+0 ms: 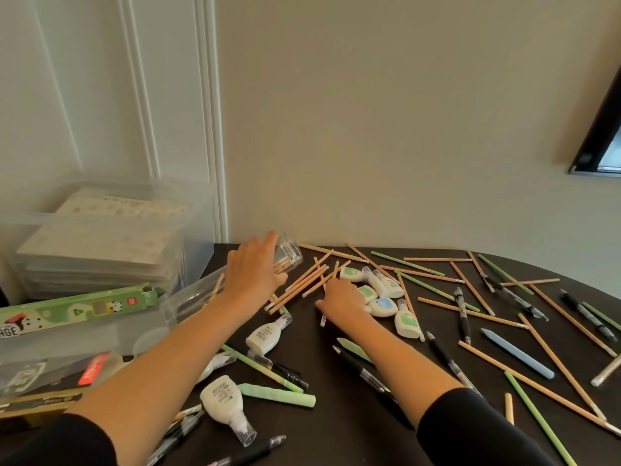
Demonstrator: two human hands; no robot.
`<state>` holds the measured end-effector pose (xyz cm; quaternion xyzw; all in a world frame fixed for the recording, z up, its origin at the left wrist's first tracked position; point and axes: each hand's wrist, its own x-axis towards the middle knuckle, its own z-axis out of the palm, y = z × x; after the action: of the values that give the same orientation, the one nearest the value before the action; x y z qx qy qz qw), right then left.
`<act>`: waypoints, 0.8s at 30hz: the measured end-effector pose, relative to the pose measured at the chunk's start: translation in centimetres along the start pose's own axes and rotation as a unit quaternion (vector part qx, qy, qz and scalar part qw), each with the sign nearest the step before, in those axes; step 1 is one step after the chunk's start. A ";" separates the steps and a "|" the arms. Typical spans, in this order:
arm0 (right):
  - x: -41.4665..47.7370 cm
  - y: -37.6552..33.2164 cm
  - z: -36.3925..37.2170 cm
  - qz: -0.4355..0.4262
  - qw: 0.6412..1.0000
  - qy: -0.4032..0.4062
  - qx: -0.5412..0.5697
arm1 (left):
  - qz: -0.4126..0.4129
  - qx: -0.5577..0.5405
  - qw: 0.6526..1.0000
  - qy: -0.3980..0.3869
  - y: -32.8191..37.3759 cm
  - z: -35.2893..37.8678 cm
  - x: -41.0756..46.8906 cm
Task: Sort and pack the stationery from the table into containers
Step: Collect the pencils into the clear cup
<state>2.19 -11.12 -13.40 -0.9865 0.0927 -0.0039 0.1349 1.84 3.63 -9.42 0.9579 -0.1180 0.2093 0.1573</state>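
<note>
While the head view looks down over a dark counter [369, 425] strewn with stationery, the left hand [252, 275] reaches out toward 12 o'clock and grips a clear jar [289, 254], which sticks out of the hand at about 1 o'clock. The fingers are curled over the jar's wall with the forefinger laid along its top. The jar is tipped on its side, its far end pointing to 2 o'clock, near the wall at the back edge of the counter. The right hand [342, 299] lies palm down just to the 4 o'clock side of the left hand, apart from the jar. Its fingers are bent down onto a loose bundle of wooden pencils [304, 284], and the thumb points to 9 o'clock; whether it pinches a pencil or only rests on them cannot be told. That bundle fans out from 7 to 1 o'clock between the two hands, just below the jar. At 2 to 4 o'clock of the right hand, touching its knuckles, sits a cluster of white correction tapes [383, 306] with green and blue windows. More wooden and green pencils [421, 286] and black pens [462, 312] are scattered out to 3 o'clock. White squeeze bottles [265, 335] lie at 6 o'clock between the forearms. At 9 o'clock stands a clear storage bin [111, 210] holding stacked sheets, and in front of it a green box [77, 306] lies on a clear, long container [67, 344].
</note>
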 end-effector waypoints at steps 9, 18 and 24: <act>-0.3 0.9 -1.5 0.015 0.996 -0.070 0.062 | -0.002 0.025 1.000 -0.019 -0.1 0.6 -0.4; -3.9 5.8 -3.8 0.090 0.981 -0.063 0.162 | 0.005 0.056 0.997 -0.055 2.1 0.2 -2.4; -6.0 8.9 -6.3 0.126 0.966 -0.074 0.213 | 0.012 0.067 0.995 -0.070 3.4 -0.4 -3.4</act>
<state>-5.56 -20.07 -9.62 -0.9129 0.2029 0.0659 0.3480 -2.35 1.14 -9.72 0.9771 -0.1255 0.1512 0.0819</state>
